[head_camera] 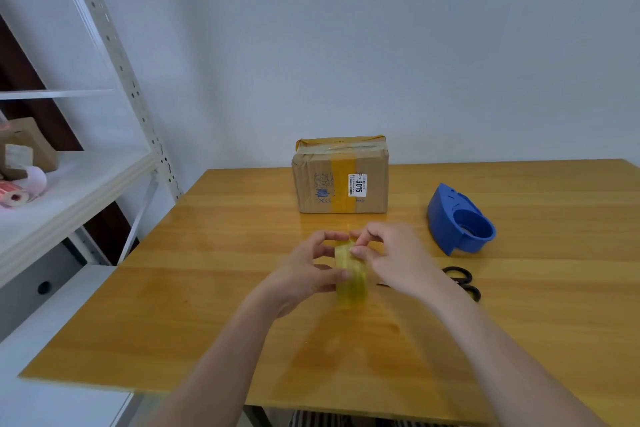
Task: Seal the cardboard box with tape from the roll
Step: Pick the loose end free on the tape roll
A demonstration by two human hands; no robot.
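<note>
A small cardboard box (341,177) stands at the far side of the wooden table (207,305), with yellowish tape on its top and front and a white label reading 3015. In front of it, above the table's middle, I hold a yellowish roll of tape (351,279) upright between both hands. My left hand (311,270) grips the roll from the left side. My right hand (391,253) has its fingertips pinched on the roll's upper rim.
A blue tape dispenser (460,220) lies right of the box. Black scissors (462,281) lie partly hidden behind my right forearm. A white metal shelf (69,184) at the left carries paper rolls and a small carton.
</note>
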